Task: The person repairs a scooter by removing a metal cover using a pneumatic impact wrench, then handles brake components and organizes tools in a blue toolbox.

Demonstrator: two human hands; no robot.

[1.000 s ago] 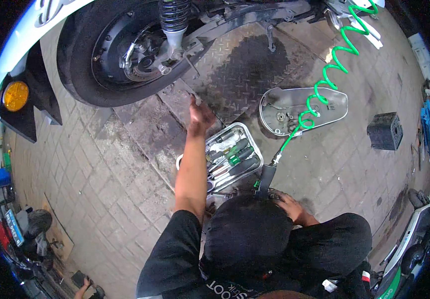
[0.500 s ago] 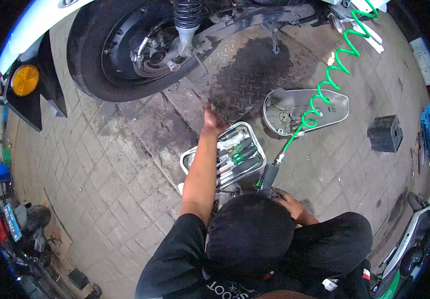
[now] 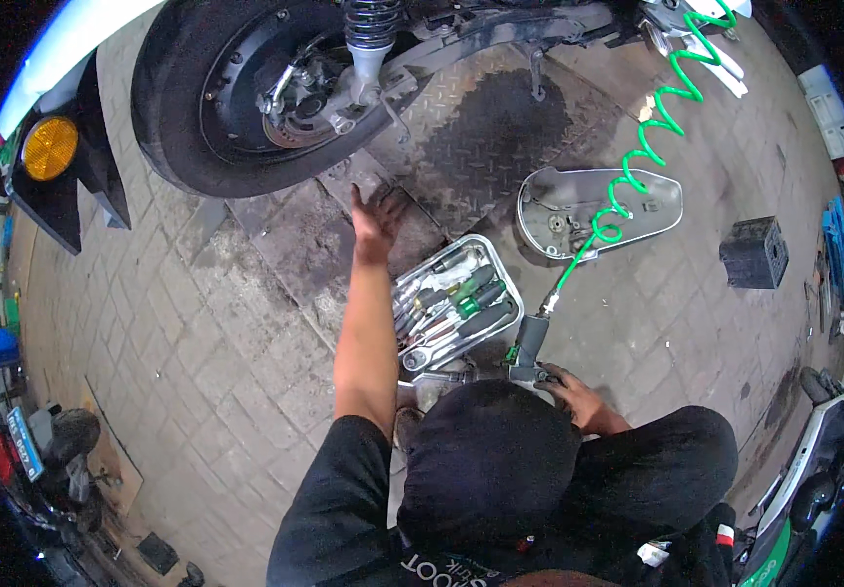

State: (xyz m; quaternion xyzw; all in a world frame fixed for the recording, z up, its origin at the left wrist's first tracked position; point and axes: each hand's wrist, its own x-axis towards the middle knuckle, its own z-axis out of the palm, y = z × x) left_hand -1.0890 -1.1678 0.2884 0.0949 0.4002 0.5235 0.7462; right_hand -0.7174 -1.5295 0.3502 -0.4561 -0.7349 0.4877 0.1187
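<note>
My left hand point(image 3: 375, 227) reaches forward over the paving, holding nothing, its fingers apart. It is just beyond the left side of a metal tray point(image 3: 511, 284) filled with screwdrivers, a ratchet point(image 3: 416, 360) and other hand tools. Near my body, my right hand point(image 3: 583, 403) is closed around the back of an air impact wrench point(image 3: 531, 342). The wrench's grip points away from me, and a green coiled air hose point(image 3: 566, 281) runs from its end. My cap hides part of the wrench's body and socket end.
A motor scooter's rear wheel point(image 3: 172, 147) and shock absorber point(image 3: 368, 49) stand ahead. Right of the tray lies a removed engine cover point(image 3: 666, 207), hose coils across it. Farther right sits a black block point(image 3: 754, 256). A mudguard with an orange reflector point(image 3: 50, 149) is at left.
My left hand has moved left and slightly nearer, off the tray, and its fingers have spread. More of the tray's tools now show. My right hand stays at the wrench.
</note>
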